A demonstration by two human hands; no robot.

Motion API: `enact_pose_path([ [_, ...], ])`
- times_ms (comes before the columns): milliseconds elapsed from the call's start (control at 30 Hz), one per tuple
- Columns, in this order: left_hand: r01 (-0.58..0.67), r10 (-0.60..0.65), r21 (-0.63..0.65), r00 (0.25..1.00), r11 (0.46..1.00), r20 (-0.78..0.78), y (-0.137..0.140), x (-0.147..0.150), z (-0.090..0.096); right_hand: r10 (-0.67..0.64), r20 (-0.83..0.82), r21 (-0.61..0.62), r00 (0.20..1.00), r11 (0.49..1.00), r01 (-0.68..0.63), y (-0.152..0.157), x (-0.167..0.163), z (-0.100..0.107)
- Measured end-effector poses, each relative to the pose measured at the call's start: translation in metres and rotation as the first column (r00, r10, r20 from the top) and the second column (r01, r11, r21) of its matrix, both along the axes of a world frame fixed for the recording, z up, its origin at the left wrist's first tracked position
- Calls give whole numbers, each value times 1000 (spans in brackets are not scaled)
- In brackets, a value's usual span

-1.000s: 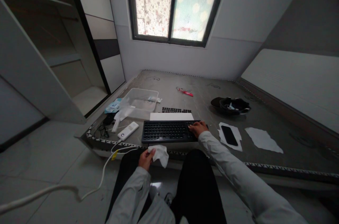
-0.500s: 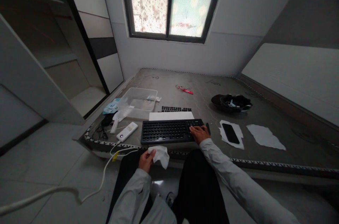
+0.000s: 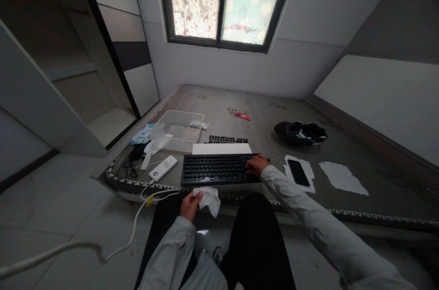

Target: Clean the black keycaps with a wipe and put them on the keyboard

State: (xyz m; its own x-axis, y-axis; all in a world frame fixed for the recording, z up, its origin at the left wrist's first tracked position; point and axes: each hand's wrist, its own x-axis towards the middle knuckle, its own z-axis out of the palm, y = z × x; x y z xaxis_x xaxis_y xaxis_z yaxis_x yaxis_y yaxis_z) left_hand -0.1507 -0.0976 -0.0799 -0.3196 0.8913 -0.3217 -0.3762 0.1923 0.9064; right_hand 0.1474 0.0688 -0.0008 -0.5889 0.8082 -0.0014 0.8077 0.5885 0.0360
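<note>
A black keyboard (image 3: 213,170) lies near the front edge of the mattress, angled slightly. My right hand (image 3: 256,164) rests over its right-hand keys with the fingers curled down. What those fingers hold, if anything, is hidden beneath them. A small dark end of some object (image 3: 268,160) shows just beyond that hand. Below the keyboard's front edge, my left hand (image 3: 190,205) pinches a crumpled white tissue (image 3: 210,200) between thumb and fingers, above my left knee. Behind the keyboard are a white flat panel (image 3: 221,148) and another set of black keys (image 3: 228,139).
A white power bank (image 3: 163,169) with a cable lies left, near a clear plastic bin (image 3: 181,136) and a blue packet (image 3: 142,134). To the right are a phone (image 3: 298,172) on white paper, another paper sheet (image 3: 343,178) and a dark cap (image 3: 305,133). A red packet (image 3: 243,116) lies farther back.
My right hand's fingers have gone from stretched over the keys to curled, with the wrist lifted slightly. My left hand still holds the tissue in about the same place.
</note>
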Motion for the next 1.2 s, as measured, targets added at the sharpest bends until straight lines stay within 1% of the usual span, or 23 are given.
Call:
enact_pose_path([
  [167, 21, -21, -4, 999, 1000, 34, -1, -3, 2, -17, 42, -30, 999, 999, 18, -2, -11, 7],
  [300, 52, -52, 0, 998, 999, 39, -2, -7, 0, -23, 78, -45, 997, 999, 27, 2, -17, 6],
  [467, 55, -55, 11, 998, 998, 5, -2, -11, -2, 4, 97, -93, 995, 996, 5, 13, -13, 4],
  [700, 47, -47, -3, 999, 999, 4, -4, -12, 10, 64, 50, -132, 997, 990, -57, 24, -5, 5],
  [933, 55, -55, -7, 998, 998, -21, -3, -12, 8, 99, 11, -138, 995, 986, -97, 26, -1, -4],
  [1200, 49, -49, 0, 999, 999, 7, -3, -11, 10, 87, -28, -132, 996, 987, -90, 29, 4, -9],
])
